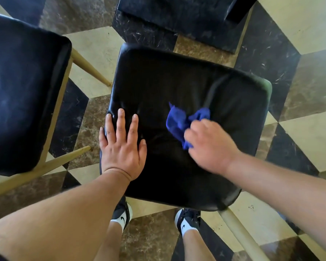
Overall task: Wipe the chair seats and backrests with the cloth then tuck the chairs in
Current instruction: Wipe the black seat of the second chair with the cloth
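Note:
A black padded chair seat (177, 76) fills the middle of the head view, seen from straight above. My left hand (121, 146) lies flat on the seat's left edge, fingers spread, holding nothing. My right hand (209, 146) presses a crumpled blue cloth (179, 121) onto the seat's right half; the hand is blurred. Part of the cloth is hidden under my fingers. No backrest of this chair shows.
A second black-seated chair (23, 95) with pale wooden legs stands close on the left. A dark block (181, 17), perhaps a table base or another chair, sits beyond the seat. The floor (305, 136) is a cube-pattern tile. My feet (186, 221) stand under the seat's near edge.

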Demonstrator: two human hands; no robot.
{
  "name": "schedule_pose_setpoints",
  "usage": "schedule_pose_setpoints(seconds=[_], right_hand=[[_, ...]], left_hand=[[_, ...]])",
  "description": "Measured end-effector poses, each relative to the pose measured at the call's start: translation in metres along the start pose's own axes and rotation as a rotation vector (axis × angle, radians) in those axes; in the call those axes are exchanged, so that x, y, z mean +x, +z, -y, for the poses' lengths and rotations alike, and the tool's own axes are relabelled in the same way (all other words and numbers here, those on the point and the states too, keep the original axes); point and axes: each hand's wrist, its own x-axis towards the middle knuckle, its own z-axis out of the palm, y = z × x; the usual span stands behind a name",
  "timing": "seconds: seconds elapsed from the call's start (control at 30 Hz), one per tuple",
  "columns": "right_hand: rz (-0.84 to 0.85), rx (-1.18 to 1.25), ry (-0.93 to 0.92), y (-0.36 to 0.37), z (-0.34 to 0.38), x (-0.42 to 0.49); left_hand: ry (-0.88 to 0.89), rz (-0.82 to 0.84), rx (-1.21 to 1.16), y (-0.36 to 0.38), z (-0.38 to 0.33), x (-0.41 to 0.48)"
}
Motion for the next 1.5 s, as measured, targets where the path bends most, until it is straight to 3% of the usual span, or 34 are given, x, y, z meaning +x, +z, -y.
schedule_pose_setpoints(seconds=[0.07, 0.17, 0.33, 0.4, 0.47, 0.63, 0.77, 0.83, 0.93, 1.03, 1.13, 1.3, 1.4, 1.5], right_hand=[[0.189, 0.004, -0.237, 0.011, 0.025, -0.056], [0.388, 0.012, -0.422, 0.021, 0.035, -0.11], [0.323, -0.033, -0.599, 0.021, 0.01, -0.098], [0.186, -0.031, -0.402, 0.019, 0.001, -0.079], [0.046, 0.029, -0.064, 0.012, -0.003, -0.058], [-0.145, 0.364, 0.585, -0.021, -0.006, 0.018], [-0.304, 0.469, 0.811, -0.037, -0.002, 0.092], [-0.35, 0.491, 0.831, -0.038, 0.012, 0.124], [-0.358, 0.475, 0.762, -0.036, 0.039, 0.16], [-0.289, 0.468, 0.57, -0.024, 0.076, 0.17], [-0.187, 0.511, 0.41, -0.006, 0.118, 0.15], [0.076, 0.475, 0.085, 0.016, 0.175, 0.088], [0.251, 0.457, -0.152, 0.026, 0.183, 0.039], [0.328, 0.365, -0.337, 0.023, 0.152, 0.002]], left_hand=[[0.001, 0.004, 0.002, 0.0, -0.001, -0.001], [0.008, 0.002, 0.011, 0.0, -0.002, -0.001], [-0.003, -0.01, 0.019, 0.004, 0.001, 0.001], [-0.009, 0.014, 0.025, 0.002, 0.0, 0.003], [-0.022, 0.071, 0.027, -0.006, -0.002, 0.003], [-0.021, 0.247, -0.031, -0.044, -0.006, 0.008], [-0.027, 0.186, -0.189, -0.082, 0.014, 0.041], [-0.259, 0.183, -0.391, -0.098, 0.027, 0.066], [-0.657, 0.32, -0.831, -0.111, 0.038, 0.095], [-0.797, 0.462, -1.113, -0.115, 0.042, 0.105], [-0.89, 0.499, -1.265, -0.125, 0.043, 0.109], [-0.911, 0.534, -1.236, -0.129, 0.03, 0.106], [-0.897, 0.421, -1.119, -0.129, 0.015, 0.1], [-0.577, 0.395, -0.742, -0.12, 0.001, 0.09]])
